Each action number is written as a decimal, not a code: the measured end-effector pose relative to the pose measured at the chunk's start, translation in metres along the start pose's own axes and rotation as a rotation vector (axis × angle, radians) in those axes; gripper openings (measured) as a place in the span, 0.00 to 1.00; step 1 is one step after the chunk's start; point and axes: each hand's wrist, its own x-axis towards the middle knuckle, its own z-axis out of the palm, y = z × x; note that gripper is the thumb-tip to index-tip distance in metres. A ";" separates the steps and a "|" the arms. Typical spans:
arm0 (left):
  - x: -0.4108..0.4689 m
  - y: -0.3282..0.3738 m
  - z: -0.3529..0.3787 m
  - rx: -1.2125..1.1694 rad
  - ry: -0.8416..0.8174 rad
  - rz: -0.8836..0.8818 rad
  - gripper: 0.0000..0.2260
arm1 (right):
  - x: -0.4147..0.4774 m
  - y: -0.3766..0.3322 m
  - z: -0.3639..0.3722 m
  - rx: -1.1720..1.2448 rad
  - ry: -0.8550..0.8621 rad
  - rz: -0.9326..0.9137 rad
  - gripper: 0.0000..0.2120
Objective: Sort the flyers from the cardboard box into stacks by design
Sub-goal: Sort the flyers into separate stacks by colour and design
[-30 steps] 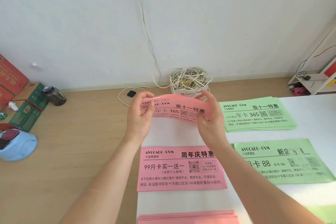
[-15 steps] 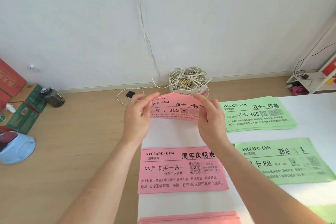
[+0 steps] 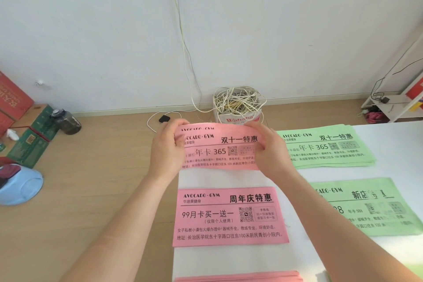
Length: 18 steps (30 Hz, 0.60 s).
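I hold a pink "年卡 365" flyer above the far end of the white table. My left hand pinches its left edge and my right hand pinches its right edge. A second pink sheet shows just behind the top edge of the front one. Below it, a pink "99月卡" flyer stack lies flat on the table. A green "年卡 365" stack lies at the far right, and a green "新店" stack sits nearer, partly hidden by my right forearm. Another pink stack shows at the bottom edge.
A white container full of tangled cables stands on the wooden floor beyond the table, with a cable running up the wall. Red and green boxes, a dark bottle and a blue object sit at the left. A white shelf stands at the right.
The pink flyer was bowed upward between my hands; it is now flatter and lower, facing me, with both hands still on its edges.
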 end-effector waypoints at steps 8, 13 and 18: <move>-0.004 -0.024 0.004 0.202 -0.186 -0.157 0.16 | 0.008 0.009 0.012 -0.153 -0.155 0.125 0.33; 0.007 -0.024 0.009 0.211 -0.253 -0.234 0.16 | 0.005 0.005 0.012 -0.165 -0.130 0.093 0.31; 0.008 -0.020 0.009 0.364 -0.283 -0.035 0.25 | 0.007 -0.001 0.014 -0.261 -0.114 0.036 0.32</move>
